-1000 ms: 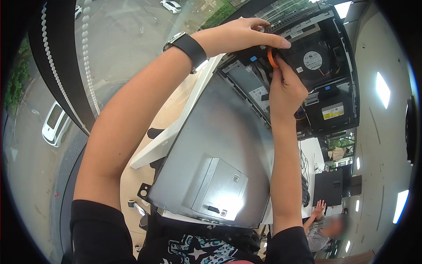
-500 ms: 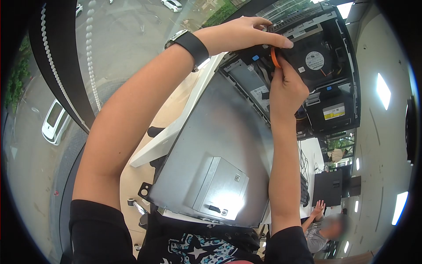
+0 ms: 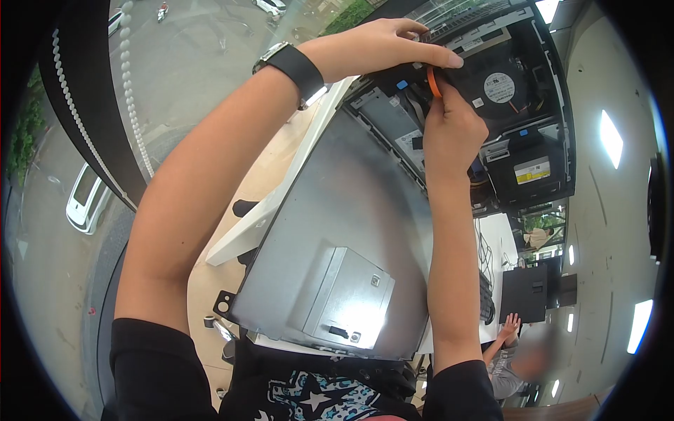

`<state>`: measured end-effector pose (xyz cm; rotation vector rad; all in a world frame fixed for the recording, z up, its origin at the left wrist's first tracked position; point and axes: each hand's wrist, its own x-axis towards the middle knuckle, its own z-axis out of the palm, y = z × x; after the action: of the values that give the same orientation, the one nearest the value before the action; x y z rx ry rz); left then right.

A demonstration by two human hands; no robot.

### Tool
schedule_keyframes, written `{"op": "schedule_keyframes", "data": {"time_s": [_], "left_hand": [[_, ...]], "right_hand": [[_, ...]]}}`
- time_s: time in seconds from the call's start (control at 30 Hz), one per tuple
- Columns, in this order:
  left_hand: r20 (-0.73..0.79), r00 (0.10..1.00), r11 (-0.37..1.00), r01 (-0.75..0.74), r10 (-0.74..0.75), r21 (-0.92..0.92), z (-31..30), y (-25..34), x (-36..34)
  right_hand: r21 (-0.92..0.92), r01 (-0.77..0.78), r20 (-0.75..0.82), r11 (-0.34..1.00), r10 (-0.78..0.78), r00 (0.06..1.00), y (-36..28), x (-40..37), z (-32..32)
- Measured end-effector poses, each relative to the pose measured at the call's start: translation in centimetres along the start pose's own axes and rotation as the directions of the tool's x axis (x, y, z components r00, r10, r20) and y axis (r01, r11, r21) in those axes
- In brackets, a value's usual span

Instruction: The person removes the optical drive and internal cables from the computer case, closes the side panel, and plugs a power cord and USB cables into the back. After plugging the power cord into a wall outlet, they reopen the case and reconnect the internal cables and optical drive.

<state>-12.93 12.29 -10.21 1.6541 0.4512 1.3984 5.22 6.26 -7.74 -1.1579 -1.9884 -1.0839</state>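
Observation:
An opened black computer case (image 3: 554,140) stands at the upper right, with a round fan label (image 3: 499,88), a drive with a yellow-and-white sticker (image 3: 532,170) and cables showing inside. My right hand (image 3: 455,130) is closed on an orange strap-like piece (image 3: 434,83) at the case's interior. Just above it my left hand (image 3: 397,48) rests at the case's upper edge, thumb stretched out toward the fan and fingers apart, holding nothing visible. Below the hands lies a large grey metal panel (image 3: 330,189) with a raised silver box (image 3: 351,295) near my body.
A white table (image 3: 495,235) carries a black keyboard (image 3: 486,298) and cables on the right. Beyond it a person (image 3: 509,365) raises a hand near a black computer case (image 3: 523,295). A window with beaded cords (image 3: 126,70) is on the left.
The view has shifted slightly, so the case and both hands sit a little further left and up. My right hand keeps its hold on the orange piece.

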Motion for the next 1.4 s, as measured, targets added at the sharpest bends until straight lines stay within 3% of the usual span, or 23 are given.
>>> {"op": "schedule_keyframes", "data": {"time_s": [0.33,0.4,0.47,0.5,0.53,0.6,0.67,0.73,0.8,0.87,0.9,0.97,1.03,1.1,1.27,1.4], "left_hand": [[0.045,0.996,0.995,0.077,-0.08,0.064,-0.2,1.2,0.1],[0.117,0.988,0.994,0.103,-0.097,-0.042,-0.3,2.0,0.3],[0.068,0.985,0.987,0.157,-0.158,0.015,-0.5,1.8,0.5],[0.1,0.982,0.987,0.163,-0.161,-0.007,-0.5,2.0,0.5],[0.129,0.978,0.985,0.167,-0.161,-0.034,-0.6,2.5,0.2],[0.12,0.966,0.972,0.223,-0.23,0.069,-0.9,3.3,-0.5],[0.152,0.95,0.96,0.258,-0.273,0.114,-1.9,4.2,-2.0],[0.009,0.972,0.949,0.225,-0.233,0.221,-2.2,5.6,-5.7],[0.091,0.97,0.92,0.18,-0.224,0.347,-2.7,9.0,-10.7],[0.236,0.923,0.862,0.161,-0.305,0.481,-1.4,14.9,-15.8],[0.308,0.9,0.841,0.107,-0.309,0.53,-0.9,16.2,-18.2],[0.378,0.867,0.817,0.055,-0.324,0.574,1.0,18.2,-20.3],[0.415,0.781,0.585,-0.079,-0.467,0.807,2.9,19.7,-21.9],[0.368,0.788,0.52,-0.072,-0.493,0.851,3.0,19.1,-22.6],[0.38,0.77,0.488,-0.102,-0.513,0.867,2.9,18.7,-21.6],[0.336,0.752,0.473,-0.037,-0.567,0.88,3.1,19.0,-21.3]], "right_hand": [[-0.104,-0.085,0.106,0.991,0.096,0.99,-0.2,-0.1,-0.3],[-0.073,-0.123,0.094,0.99,0.13,0.987,-0.7,0.5,-0.5],[-0.106,-0.151,0.234,0.983,0.172,0.957,-0.8,0.7,-0.9],[-0.117,-0.196,0.388,0.974,0.227,0.893,-0.9,1.3,-1.6],[-0.102,-0.21,0.356,0.972,0.233,0.905,-1.0,1.5,-2.0],[-0.018,-0.19,0.424,0.982,0.179,0.888,-0.9,1.2,-3.0],[0.195,-0.236,0.403,0.952,0.142,0.904,-0.8,0.3,-6.4],[0.454,-0.177,0.393,0.873,-0.018,0.919,0.4,-1.2,-11.9],[0.671,-0.049,0.355,0.74,-0.262,0.898,2.9,-4.4,-15.9],[0.825,-0.146,0.447,0.545,-0.473,0.759,5.3,-7.9,-20.2],[0.881,-0.133,0.404,0.453,-0.578,0.709,6.0,-9.5,-21.5],[0.891,-0.177,0.427,0.418,-0.637,0.642,6.5,-12.2,-24.0],[0.891,-0.223,0.442,0.395,-0.648,0.62,6.0,-14.4,-25.0],[0.85,-0.126,0.487,0.512,-0.67,0.56,5.5,-16.4,-24.6],[0.871,0.025,0.37,0.49,-0.689,0.623,5.3,-18.3,-22.5],[0.849,0.142,0.285,0.509,-0.667,0.688,5.2,-18.8,-22.6]]}}
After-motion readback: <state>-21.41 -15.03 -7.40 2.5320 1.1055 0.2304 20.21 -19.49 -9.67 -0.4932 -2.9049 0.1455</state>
